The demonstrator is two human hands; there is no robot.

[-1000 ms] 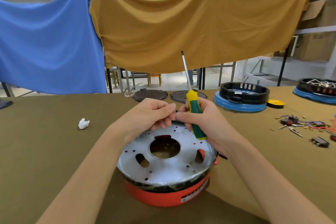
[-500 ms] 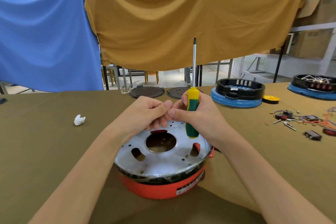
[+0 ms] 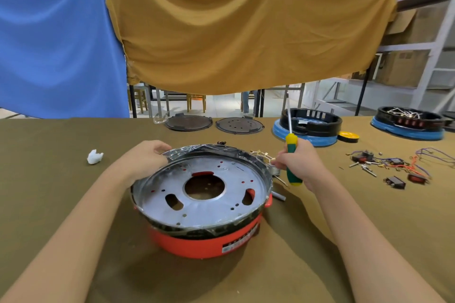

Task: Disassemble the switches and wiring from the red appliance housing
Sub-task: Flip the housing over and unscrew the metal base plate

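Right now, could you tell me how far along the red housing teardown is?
Done: loose switches and wires lie on the table at right. In hand: the left hand grips the housing rim; the right hand holds a screwdriver, shaft up, and pinches wiring at the rim. Left: freeing that wiring.

The housing [image 3: 197,245] looks like smooth, slightly glossy red plastic, topped by a dull grey metal plate [image 3: 204,194] with a crinkly shiny film [image 3: 189,149] round its rim. The table cover [image 3: 49,192] is matt olive cloth. The screwdriver [image 3: 291,155] has a glossy yellow-and-green plastic handle and a bright metal shaft.
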